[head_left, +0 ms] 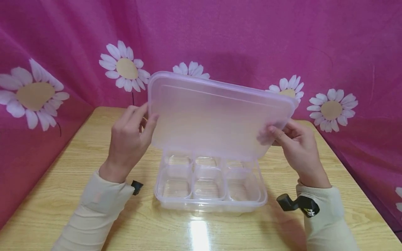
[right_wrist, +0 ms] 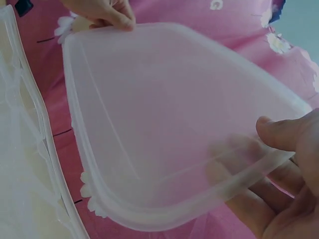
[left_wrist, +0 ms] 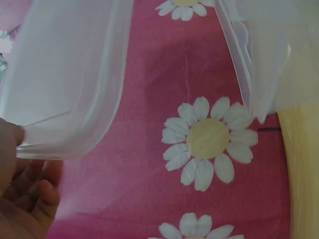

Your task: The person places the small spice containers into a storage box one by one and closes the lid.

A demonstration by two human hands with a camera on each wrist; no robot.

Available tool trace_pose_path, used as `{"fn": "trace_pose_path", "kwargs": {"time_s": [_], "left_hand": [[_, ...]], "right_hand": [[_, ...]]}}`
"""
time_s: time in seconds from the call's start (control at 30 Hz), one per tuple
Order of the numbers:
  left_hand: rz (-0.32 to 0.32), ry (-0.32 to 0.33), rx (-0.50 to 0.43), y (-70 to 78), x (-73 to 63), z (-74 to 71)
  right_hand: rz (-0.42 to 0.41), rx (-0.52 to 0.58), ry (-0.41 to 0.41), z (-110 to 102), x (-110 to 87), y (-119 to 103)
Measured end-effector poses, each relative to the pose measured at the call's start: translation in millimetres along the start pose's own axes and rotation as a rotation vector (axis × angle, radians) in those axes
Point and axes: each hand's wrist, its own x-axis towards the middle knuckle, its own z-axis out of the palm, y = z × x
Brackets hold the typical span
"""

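A frosted, translucent plastic lid [head_left: 216, 115] is held up on a slant above a clear storage box [head_left: 210, 202]. My left hand [head_left: 128, 139] pinches its left edge between thumb and fingers. At the opposite edge my right hand [head_left: 298, 146] grips it, thumb on the near face; in the right wrist view the fingers [right_wrist: 259, 199] show blurred through the plastic behind it. The box stands on the table, its several small square compartments [head_left: 207, 188] bare inside. The lid's lower edge overlaps the back row of compartments in the head view.
The wood-grain table [head_left: 78, 195] runs back to a magenta cloth [head_left: 238, 35] printed with white daisies, which hangs behind and along both sides. A bright light reflection [head_left: 200, 235] lies on the table before the box. Black wrist devices [head_left: 298, 205] sit at the cuffs.
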Motion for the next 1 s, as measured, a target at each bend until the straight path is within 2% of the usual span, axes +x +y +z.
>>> {"fn": "trace_pose_path", "kwargs": {"time_s": [0.13,0.27,0.37,0.5,0.6,0.73,0.9,1.0], "left_hand": [[-0.027,-0.047,-0.01,1.0,-1.4,-0.3],[-0.036,-0.085,-0.026,2.8,-1.3,0.5],[-0.049,-0.122,-0.031,3.0,-1.0,1.8],[-0.111,-0.199,-0.065,0.8,-0.9,2.1],[-0.188,-0.308,-0.112,-2.7,-0.9,2.5],[-0.317,-0.505,-0.152,-8.4,0.3,3.9],[-0.451,-0.768,-0.197,-15.7,2.7,5.7],[-0.5,-0.881,-0.218,-19.0,2.2,6.4]], "right_hand": [[0.062,-0.008,0.001,-1.5,2.6,4.4],[0.101,0.069,0.008,-3.6,6.4,11.6],[0.16,0.111,0.004,-6.2,8.7,16.5],[0.279,0.043,-0.061,-9.8,10.8,21.9],[0.372,-0.127,-0.108,-11.8,12.7,25.5],[0.479,-0.361,-0.17,-14.4,14.2,29.4],[0.537,-0.483,-0.244,-16.4,15.4,39.4],[0.575,-0.53,-0.279,-17.0,15.5,45.6]]}}
